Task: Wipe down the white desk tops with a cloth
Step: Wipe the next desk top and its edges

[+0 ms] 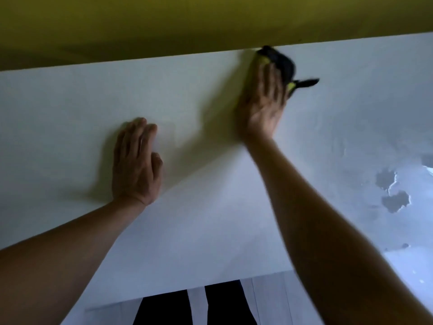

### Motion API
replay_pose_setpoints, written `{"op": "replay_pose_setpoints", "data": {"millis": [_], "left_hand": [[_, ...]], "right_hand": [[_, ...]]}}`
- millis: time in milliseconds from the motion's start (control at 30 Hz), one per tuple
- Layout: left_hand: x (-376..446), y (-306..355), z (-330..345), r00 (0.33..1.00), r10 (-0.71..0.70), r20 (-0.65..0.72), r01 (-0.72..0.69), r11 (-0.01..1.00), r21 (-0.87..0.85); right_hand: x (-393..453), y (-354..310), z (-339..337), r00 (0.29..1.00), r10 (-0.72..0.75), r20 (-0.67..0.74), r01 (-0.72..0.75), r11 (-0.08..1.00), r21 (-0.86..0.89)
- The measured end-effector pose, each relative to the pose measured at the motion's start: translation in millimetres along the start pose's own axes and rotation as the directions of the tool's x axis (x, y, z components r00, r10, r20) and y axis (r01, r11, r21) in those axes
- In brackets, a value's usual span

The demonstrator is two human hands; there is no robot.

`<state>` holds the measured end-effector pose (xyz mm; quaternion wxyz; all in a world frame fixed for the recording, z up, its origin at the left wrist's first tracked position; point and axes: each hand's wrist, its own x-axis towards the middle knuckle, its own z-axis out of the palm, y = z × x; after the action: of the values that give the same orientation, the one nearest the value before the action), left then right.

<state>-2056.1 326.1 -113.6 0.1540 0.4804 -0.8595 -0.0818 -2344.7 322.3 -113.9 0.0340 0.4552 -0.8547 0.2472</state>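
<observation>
Nearest us: dark trouser legs and pale floor below the desk's near edge. We stand close against it.

Desk: white, broad. Patchy wet-looking marks show at the right side; we judge those as film or damp not yet evened out.

Left hand: flat, fingers straight and together, palm down on the desk, holding nothing. It serves as a brace.

Right hand: reached far out, fingers extended, pressing the cloth flat. The cloth is dark with a yellow-green edge, sitting at the desk's far edge, right up against the yellow wall. A loose tail sticks out to the right. The hand is blurred.

To do this stroke well, we would:
- keep weight on the left palm so the reach stays steady;
- run the cloth along the wall seam, where dust likely gathers;
- tuck the tail under the palm;
- work in overlapping passes toward the marks at right.
</observation>
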Motion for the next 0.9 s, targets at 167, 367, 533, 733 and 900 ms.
{"op": "replay_pose_setpoints", "data": {"millis": [167, 367, 533, 733, 900], "left_hand": [[2.6, -5.8, 2.4, 0.999, 0.035, -0.027, -0.035, 0.999, -0.002], [-2.6, -3.0, 0.0, 1.0, -0.006, 0.008, 0.006, 1.0, -0.013], [-3.0, -4.4, 3.5, 1.0, 0.016, -0.009, -0.016, 1.0, -0.011], [-3.6, -6.2, 4.0, 0.998, 0.031, -0.056, -0.034, 0.998, -0.044], [-4.3, -9.8, 3.3, 0.998, 0.035, -0.052, -0.038, 0.998, -0.047]], "right_hand": [[-81.4, -96.5, 5.2, 0.897, -0.403, 0.18, 0.366, 0.907, 0.206], [-51.5, -17.2, -16.1, 0.904, -0.382, 0.191, 0.359, 0.922, 0.143], [-29.9, 52.4, -39.4, 0.995, -0.049, 0.082, 0.05, 0.999, -0.014], [-124.8, -54.5, -27.0, 0.966, -0.25, 0.062, 0.231, 0.946, 0.226], [-168.4, -60.1, -46.7, 0.828, -0.517, 0.219, 0.46, 0.848, 0.261]]}}
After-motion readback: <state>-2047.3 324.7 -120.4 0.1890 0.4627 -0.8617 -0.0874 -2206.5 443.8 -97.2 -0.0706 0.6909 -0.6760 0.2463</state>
